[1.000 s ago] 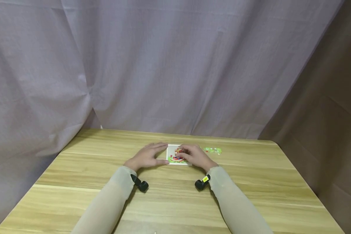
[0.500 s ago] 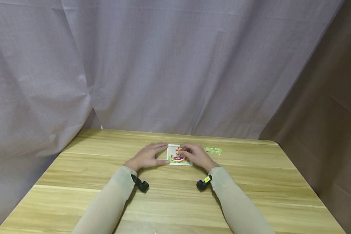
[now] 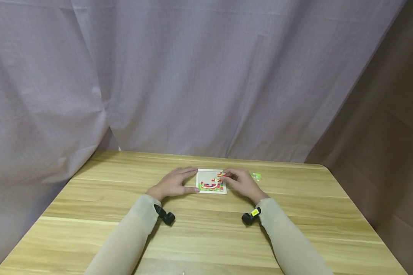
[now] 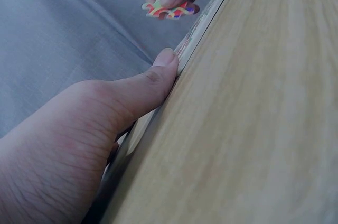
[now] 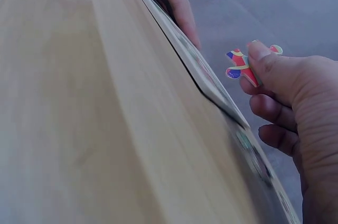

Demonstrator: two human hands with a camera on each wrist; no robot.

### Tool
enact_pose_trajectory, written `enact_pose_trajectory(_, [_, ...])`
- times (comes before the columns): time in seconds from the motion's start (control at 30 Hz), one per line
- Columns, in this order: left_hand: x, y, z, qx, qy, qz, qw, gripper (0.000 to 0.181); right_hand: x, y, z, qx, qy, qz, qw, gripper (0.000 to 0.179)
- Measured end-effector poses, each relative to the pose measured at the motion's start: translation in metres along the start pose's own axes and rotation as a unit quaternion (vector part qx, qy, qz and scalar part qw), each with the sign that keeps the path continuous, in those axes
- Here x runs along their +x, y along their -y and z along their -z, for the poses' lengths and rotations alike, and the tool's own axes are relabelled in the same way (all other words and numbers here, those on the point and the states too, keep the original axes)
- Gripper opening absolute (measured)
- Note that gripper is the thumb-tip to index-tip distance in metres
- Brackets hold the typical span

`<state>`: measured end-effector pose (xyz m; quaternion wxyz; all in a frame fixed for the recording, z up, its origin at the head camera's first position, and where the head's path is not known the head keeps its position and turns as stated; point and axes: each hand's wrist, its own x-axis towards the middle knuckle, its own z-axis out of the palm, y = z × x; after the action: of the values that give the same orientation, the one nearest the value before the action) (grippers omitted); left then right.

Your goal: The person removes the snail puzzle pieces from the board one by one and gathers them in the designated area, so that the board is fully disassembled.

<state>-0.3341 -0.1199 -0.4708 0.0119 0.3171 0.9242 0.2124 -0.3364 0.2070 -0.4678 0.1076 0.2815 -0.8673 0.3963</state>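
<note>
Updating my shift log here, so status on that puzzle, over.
Left hand touching left side of puzzle tray. Right hand pinching puzzle piece, held clear of puzzle tray. Puzzle tray partly filled. Nothing visibly in the way.

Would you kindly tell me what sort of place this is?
Probably a curtained-off recording booth: it has a wood-grain table, a grey curtain behind it, and black wrist-worn cameras.

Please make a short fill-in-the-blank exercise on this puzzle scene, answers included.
The hand pinching a puzzle piece is the ____ one.
In the head view, the other hand touches the ____ side of the tray.
The tray's rim is coloured ____.
The loose puzzle part on the table is mainly ____.
Answers: right; left; white; green.
</note>
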Motion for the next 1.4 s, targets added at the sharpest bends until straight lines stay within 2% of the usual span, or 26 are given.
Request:
enact_pose_trajectory(0.3, [0.000,0.000,0.001,0.002,-0.003,-0.003,1.0000,0.091,-0.026,-0.019,0.034,-0.020,-0.025,-0.040,0.9987,0.019])
enact_pose_trajectory(0.57, [-0.001,-0.002,0.001,-0.004,-0.001,-0.004,1.0000,0.091,-0.048,-0.040,0.058,-0.046,-0.049,-0.040,0.9969,0.012])
enact_pose_trajectory(0.77, [-0.001,-0.003,0.002,-0.002,0.000,-0.003,1.0000,0.091,-0.049,-0.045,0.062,-0.064,-0.033,-0.024,0.9971,0.006])
enact_pose_trajectory(0.97, [-0.001,-0.002,0.002,-0.006,-0.003,-0.006,1.0000,0.091,-0.049,-0.046,0.062,-0.090,-0.024,-0.007,0.9957,0.009])
enact_pose_trajectory(1.23, [-0.001,0.001,-0.002,-0.003,-0.001,-0.004,1.0000,0.092,-0.051,-0.045,0.062,-0.150,-0.024,0.048,0.9873,0.009])
enact_pose_trajectory(1.4, [0.000,0.001,-0.002,-0.004,-0.006,-0.005,1.0000,0.092,-0.048,-0.045,0.062,-0.164,-0.024,0.052,0.9848,0.007])
